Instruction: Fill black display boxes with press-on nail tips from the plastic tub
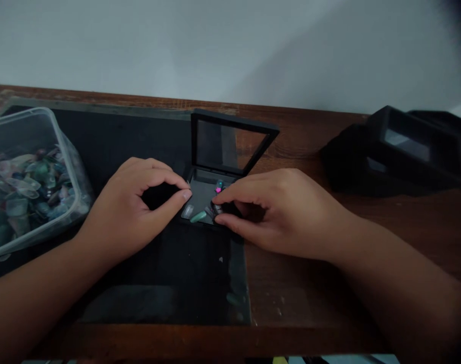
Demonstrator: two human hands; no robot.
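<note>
A small black display case [235,120] stands on the mat with its framed, see-through lid raised. Several press-on nails lie in its base, among them a green nail [198,217], a clear one [187,211] and a dark one with a pink star [218,187]. At the case's left edge, my left hand [137,202] has thumb and forefinger tips pinched together; what is between them is too small to make out. My right hand [279,210] reaches over the right side, thumb and forefinger closed around a dark press-on nail [217,208].
On the left stands a clear plastic tub [73,189] filled with many nails. A black mat [139,298] covers part of the wooden table [309,303]. Several black cases [401,146] are heaped at the right, before a pale wall [158,45].
</note>
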